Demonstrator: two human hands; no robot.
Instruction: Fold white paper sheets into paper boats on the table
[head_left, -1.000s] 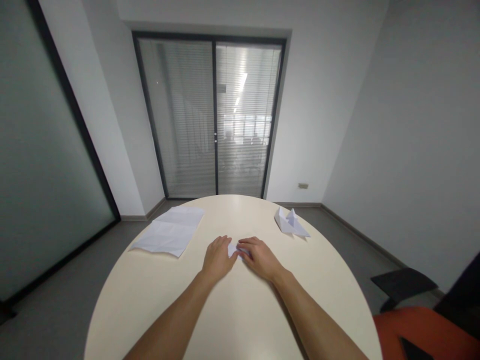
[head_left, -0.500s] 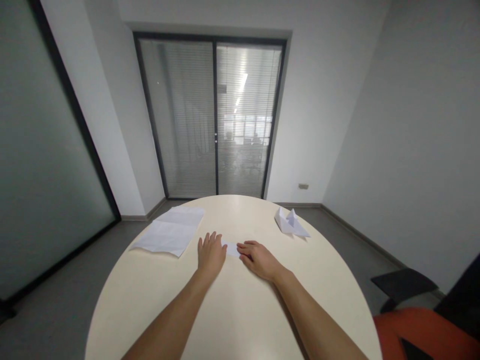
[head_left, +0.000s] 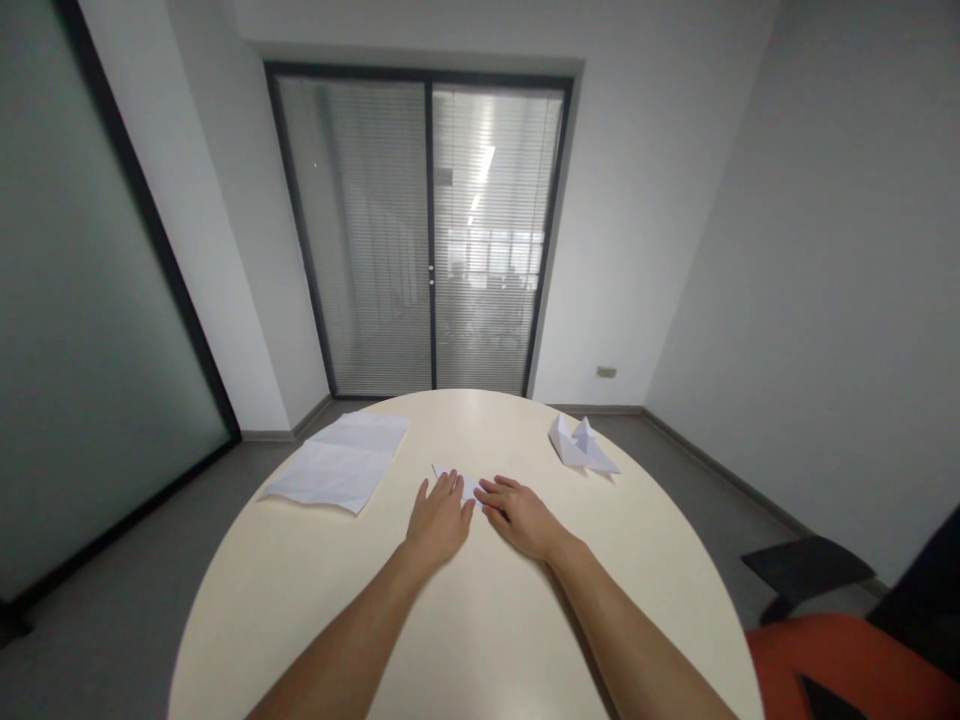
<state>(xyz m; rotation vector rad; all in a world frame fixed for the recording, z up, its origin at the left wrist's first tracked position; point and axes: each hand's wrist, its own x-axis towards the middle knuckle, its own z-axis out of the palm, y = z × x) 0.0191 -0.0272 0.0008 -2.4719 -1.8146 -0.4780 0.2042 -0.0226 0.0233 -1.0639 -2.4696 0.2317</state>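
A small folded piece of white paper point(head_left: 469, 488) lies on the round cream table point(head_left: 465, 620), mostly covered by my hands. My left hand point(head_left: 439, 518) rests flat over its left part, fingers stretched forward and apart, with a paper corner poking out beyond the fingertips. At the paper's right end, my right hand point(head_left: 520, 516) lies palm down with its fingers extended and touching the edge. Neither hand is wrapped around anything.
On the left of the table is a creased white sheet point(head_left: 341, 460). A folded paper boat point(head_left: 582, 446) sits near the right far edge. An orange chair point(head_left: 847, 660) with a black armrest point(head_left: 808, 568) stands at the lower right. Glass doors point(head_left: 431, 230) are beyond the table.
My left hand slid left along the paper, then came back right over it. The paper has turned, so a corner now points to the upper left. My right hand has barely moved.
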